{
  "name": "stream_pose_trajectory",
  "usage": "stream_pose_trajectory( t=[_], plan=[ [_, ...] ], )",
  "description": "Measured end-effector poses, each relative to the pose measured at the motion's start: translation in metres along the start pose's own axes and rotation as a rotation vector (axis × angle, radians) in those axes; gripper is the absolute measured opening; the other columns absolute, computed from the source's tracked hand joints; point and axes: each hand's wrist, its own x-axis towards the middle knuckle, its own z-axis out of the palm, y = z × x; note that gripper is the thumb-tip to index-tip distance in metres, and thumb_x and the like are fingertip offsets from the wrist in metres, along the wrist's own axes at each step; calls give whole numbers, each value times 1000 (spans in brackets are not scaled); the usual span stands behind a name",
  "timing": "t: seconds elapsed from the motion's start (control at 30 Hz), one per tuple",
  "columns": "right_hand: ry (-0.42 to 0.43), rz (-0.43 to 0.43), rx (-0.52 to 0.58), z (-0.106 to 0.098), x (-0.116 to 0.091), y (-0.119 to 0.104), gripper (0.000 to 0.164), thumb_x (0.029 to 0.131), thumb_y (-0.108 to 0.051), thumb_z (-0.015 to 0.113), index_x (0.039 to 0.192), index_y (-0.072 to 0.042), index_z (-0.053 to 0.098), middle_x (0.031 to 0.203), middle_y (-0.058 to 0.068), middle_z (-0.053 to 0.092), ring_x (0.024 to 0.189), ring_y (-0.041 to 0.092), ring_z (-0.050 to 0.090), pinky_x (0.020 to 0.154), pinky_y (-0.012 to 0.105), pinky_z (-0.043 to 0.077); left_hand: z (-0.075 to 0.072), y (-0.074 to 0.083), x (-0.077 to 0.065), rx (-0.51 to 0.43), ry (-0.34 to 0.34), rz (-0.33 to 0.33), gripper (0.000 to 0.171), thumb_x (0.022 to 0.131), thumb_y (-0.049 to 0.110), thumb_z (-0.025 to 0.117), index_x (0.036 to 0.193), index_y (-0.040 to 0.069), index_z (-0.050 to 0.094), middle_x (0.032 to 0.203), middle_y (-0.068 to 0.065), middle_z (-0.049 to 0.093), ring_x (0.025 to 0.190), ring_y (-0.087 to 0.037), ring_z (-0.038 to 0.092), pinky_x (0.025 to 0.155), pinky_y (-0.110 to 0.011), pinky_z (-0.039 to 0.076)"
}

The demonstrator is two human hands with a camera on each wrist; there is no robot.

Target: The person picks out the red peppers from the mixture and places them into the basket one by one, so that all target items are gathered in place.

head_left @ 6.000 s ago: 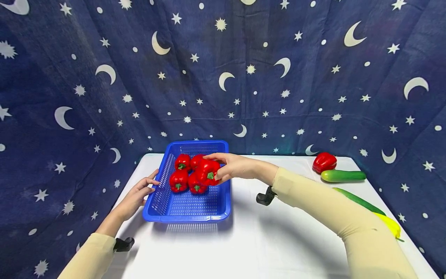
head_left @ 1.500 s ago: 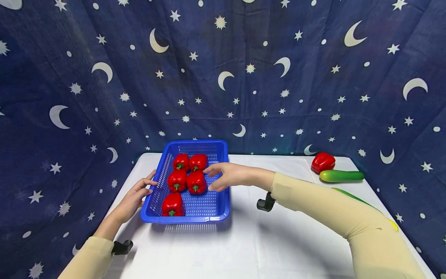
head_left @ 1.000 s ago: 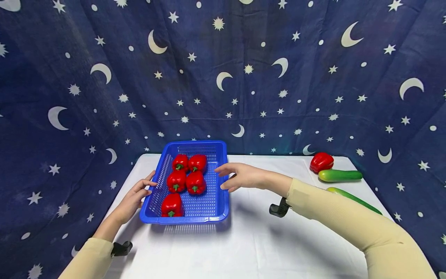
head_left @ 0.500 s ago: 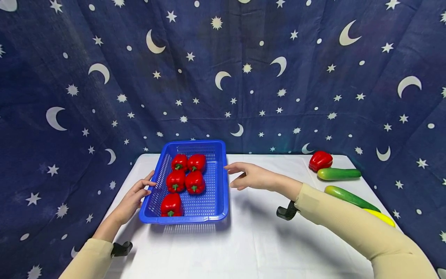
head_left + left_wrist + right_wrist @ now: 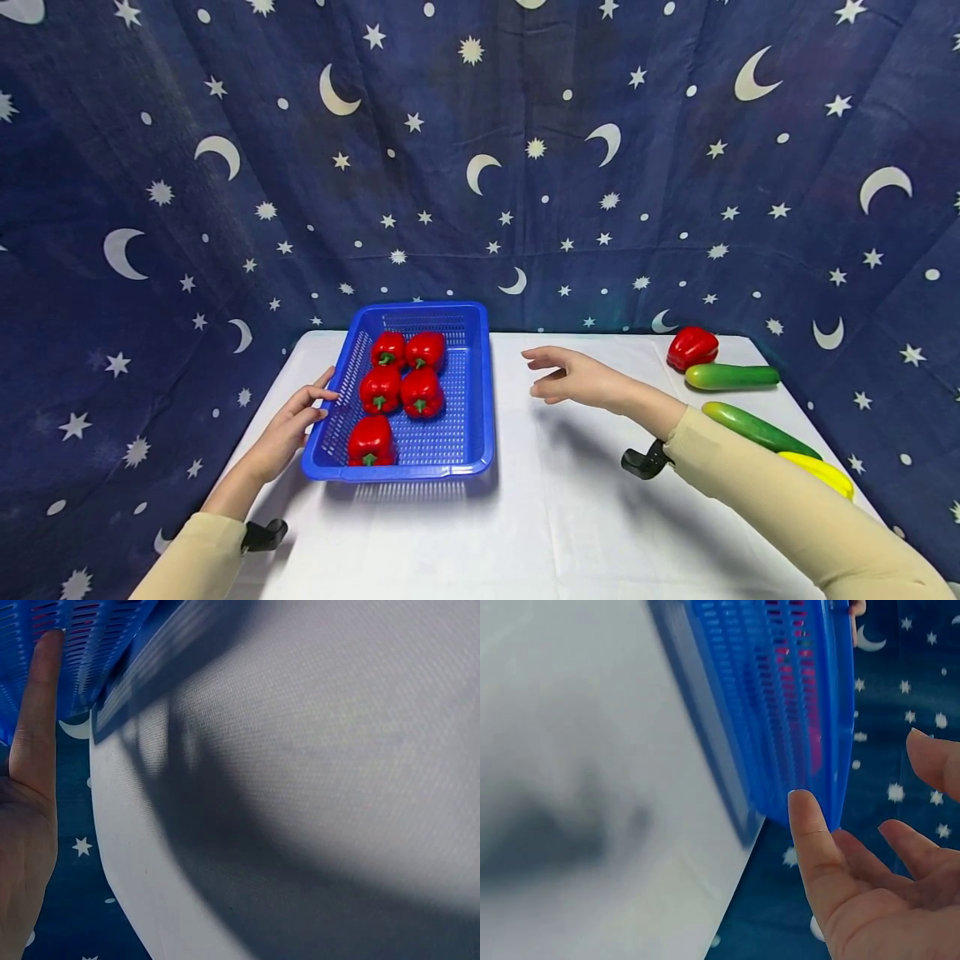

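Several red bell peppers (image 5: 380,389) sit in a blue plastic basket (image 5: 481,460) on the white table. One of them, a front bell pepper (image 5: 371,439), lies apart near the basket's front left corner. My left hand (image 5: 288,429) rests at the basket's left rim, fingertips on the edge. In the left wrist view, its straight thumb (image 5: 39,712) touches the slotted side wall. My right hand (image 5: 581,379) hovers over the table right of the basket, fingers relaxed and spread, holding nothing. The right wrist view shows the basket wall (image 5: 780,720) beyond those fingers.
At the table's right side lie another red bell pepper (image 5: 692,348), a green cucumber-like vegetable (image 5: 732,377), a second green one (image 5: 761,428) and a yellow vegetable (image 5: 821,473), partly behind the right sleeve (image 5: 780,492). A dark blue star-and-moon curtain (image 5: 555,275) hangs behind.
The right hand earlier held a bell pepper over the basket; that pepper now lies at the front left inside. The emptied hand has moved right, out past the rim. The left hand has stayed.
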Motion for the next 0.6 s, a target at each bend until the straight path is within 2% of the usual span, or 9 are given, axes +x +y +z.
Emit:
stream_pose_trajectory(
  t=[0.33,0.6],
  plan=[
    [113,59,-37,-30,-8,29,69,95,-16,71,155,-3,38,153,27,42,124,36,60,95,44,53,0,-6,1,6,9,-7,32,103,4,38,132,-2,48,172,-3,8,150,-50,18,83,-39,57],
    [223,103,-81,-57,-18,48,72,95,-18,69,155,2,34,154,31,38,132,43,52,97,46,52,-1,-6,2,13,12,5,32,102,4,37,131,-2,49,172,-4,8,151,-50,17,83,-39,58]
  ],
)
